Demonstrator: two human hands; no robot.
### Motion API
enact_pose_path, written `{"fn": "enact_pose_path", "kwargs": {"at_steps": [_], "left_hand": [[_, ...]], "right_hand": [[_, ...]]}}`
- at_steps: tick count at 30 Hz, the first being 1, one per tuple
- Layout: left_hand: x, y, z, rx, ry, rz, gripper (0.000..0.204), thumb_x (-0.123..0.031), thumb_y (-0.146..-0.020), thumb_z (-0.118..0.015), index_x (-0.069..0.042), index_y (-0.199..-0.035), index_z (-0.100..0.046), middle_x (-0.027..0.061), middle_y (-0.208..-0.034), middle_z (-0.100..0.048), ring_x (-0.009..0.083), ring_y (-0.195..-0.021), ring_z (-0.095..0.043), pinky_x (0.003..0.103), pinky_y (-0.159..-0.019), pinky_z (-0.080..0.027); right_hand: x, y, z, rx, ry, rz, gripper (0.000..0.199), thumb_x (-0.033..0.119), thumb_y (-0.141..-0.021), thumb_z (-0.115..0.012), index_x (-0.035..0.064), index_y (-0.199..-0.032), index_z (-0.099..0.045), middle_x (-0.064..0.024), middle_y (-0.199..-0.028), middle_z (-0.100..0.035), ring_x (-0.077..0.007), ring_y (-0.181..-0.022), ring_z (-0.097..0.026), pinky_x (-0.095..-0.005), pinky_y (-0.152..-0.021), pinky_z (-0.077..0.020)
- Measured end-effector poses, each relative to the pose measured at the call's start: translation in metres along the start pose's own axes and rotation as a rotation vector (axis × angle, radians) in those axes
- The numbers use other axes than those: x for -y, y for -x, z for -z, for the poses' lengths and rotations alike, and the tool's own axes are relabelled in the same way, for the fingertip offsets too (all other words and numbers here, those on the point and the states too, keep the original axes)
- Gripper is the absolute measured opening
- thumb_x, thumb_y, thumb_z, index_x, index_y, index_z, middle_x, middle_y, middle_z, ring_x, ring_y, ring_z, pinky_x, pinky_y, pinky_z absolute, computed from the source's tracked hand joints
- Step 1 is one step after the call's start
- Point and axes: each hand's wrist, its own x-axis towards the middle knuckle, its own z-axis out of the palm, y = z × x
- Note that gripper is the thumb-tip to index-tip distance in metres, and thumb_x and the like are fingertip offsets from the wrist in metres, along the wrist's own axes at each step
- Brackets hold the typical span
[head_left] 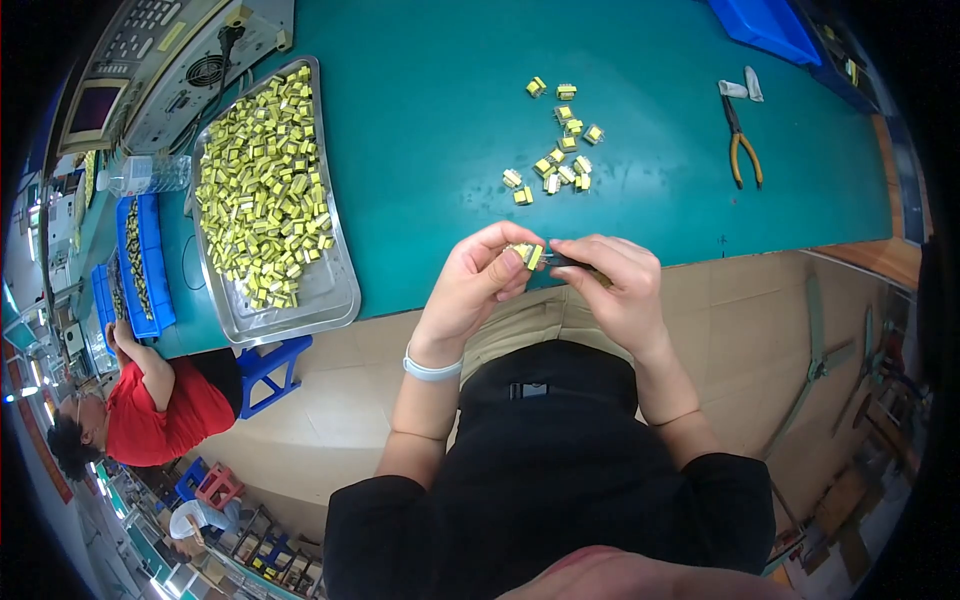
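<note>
My left hand [478, 272] is closed, with a small yellow-taped transformer [525, 256] pinched between thumb and fingers near the table's front edge. Gripped in my right hand [622, 275] is a slim dark tool [568, 261], its tip at the right side of the transformer. Fingers cover most of the tool, so its exact kind cannot be made out. Beyond my hands, several similar loose transformers [569, 143] lie scattered on the green table [430, 120]. To the left stands a metal tray [338, 290] heaped with many more yellow transformers [262, 190].
Pliers with yellow handles [738, 150] lie at the right, below two small white sleeve-like pieces [741, 88]. A blue bin [765, 30] stands at the far right. Bench instruments [190, 75] and blue trays [147, 270] are on the left, where a co-worker in red [165, 415] sits.
</note>
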Motion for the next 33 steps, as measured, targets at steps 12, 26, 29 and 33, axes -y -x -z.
{"fn": "enact_pose_path", "kwargs": {"at_steps": [12, 26, 29, 33], "left_hand": [[-0.005, 0.001, -0.011, -0.092, -0.164, 0.092, 0.051, -0.041, -0.107, -0.032, -0.004, -0.077, -0.050, -0.0011, -0.063, -0.040, 0.0070, -0.055, -0.033, 0.023, -0.049, -0.026], [0.000, 0.003, -0.008, -0.108, -0.307, 0.061, 0.045, -0.039, -0.107, -0.036, -0.004, -0.086, -0.056, -0.0006, -0.067, -0.046, 0.0062, -0.060, -0.039, 0.022, -0.051, -0.027], [0.001, 0.001, -0.010, -0.205, -0.392, 0.001, 0.045, -0.037, -0.106, -0.038, -0.004, -0.082, -0.056, -0.0012, -0.068, -0.046, 0.0057, -0.060, -0.039, 0.022, -0.052, -0.027], [0.005, -0.002, -0.020, -0.397, -0.692, -0.153, 0.043, -0.034, -0.105, -0.043, -0.004, -0.077, -0.054, -0.0022, -0.068, -0.046, 0.0050, -0.060, -0.038, 0.023, -0.052, -0.027]], "right_hand": [[0.000, -0.001, 0.000, 0.066, -0.018, 0.022, 0.029, 0.001, -0.071, -0.077, 0.0003, -0.100, -0.071, -0.0120, -0.081, -0.069, -0.0248, -0.070, -0.066, -0.0329, -0.062, -0.0503], [-0.003, 0.000, -0.001, 0.147, 0.003, 0.052, 0.028, 0.000, -0.072, -0.076, -0.0005, -0.099, -0.068, -0.0120, -0.082, -0.068, -0.0246, -0.070, -0.065, -0.0331, -0.063, -0.0502], [0.002, 0.003, -0.009, 0.043, -0.177, -0.119, 0.026, -0.001, -0.076, -0.074, -0.0006, -0.101, -0.066, -0.0093, -0.083, -0.065, -0.0188, -0.070, -0.062, -0.0294, -0.062, -0.0483], [0.003, 0.003, -0.014, -0.029, -0.219, -0.186, 0.022, 0.000, -0.079, -0.075, -0.0001, -0.099, -0.065, -0.0063, -0.082, -0.062, -0.0115, -0.069, -0.056, -0.0243, -0.060, -0.0450]]}}
